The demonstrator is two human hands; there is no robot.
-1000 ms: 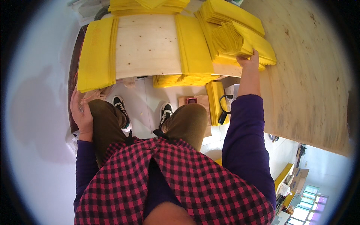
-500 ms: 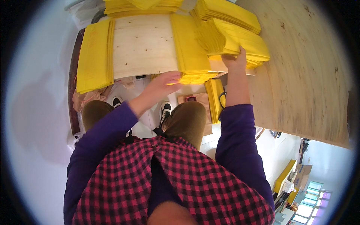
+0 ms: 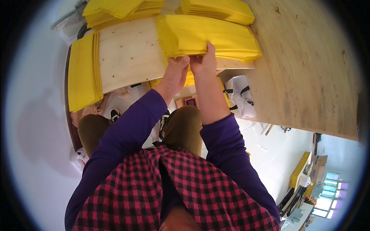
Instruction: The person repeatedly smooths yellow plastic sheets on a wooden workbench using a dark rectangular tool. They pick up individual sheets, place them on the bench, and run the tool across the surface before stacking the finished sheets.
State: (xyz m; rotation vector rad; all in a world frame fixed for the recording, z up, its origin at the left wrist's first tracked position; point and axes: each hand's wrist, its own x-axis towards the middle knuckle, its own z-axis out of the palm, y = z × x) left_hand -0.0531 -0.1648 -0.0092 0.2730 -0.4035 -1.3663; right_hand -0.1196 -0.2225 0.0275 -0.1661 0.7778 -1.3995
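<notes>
A thick stack of yellow folded sheets (image 3: 216,34) lies crosswise over the right part of the pale wooden tabletop (image 3: 131,50). My right hand (image 3: 204,63) grips its near edge, thumb on top and fingers underneath. Beside it, my left hand (image 3: 176,71) is closed at the stack's lower left corner, thumb raised, its fingertips partly hidden by the edge. Below the hands shows part of another yellow stack (image 3: 189,79), mostly covered by the upper one. A separate yellow stack (image 3: 83,73) lies lengthwise at the table's left end.
More yellow stacks lie along the far side, one at left (image 3: 119,13) and one at right (image 3: 219,11). A large upright wooden panel (image 3: 304,73) borders the right. Under the table are a white bag (image 3: 241,94) with dark straps and a small reddish box (image 3: 190,101).
My right hand has brought the crosswise stack leftward, over the lengthwise stack. My left hand has moved up to its near edge beside the right hand. The view has shifted slightly.
</notes>
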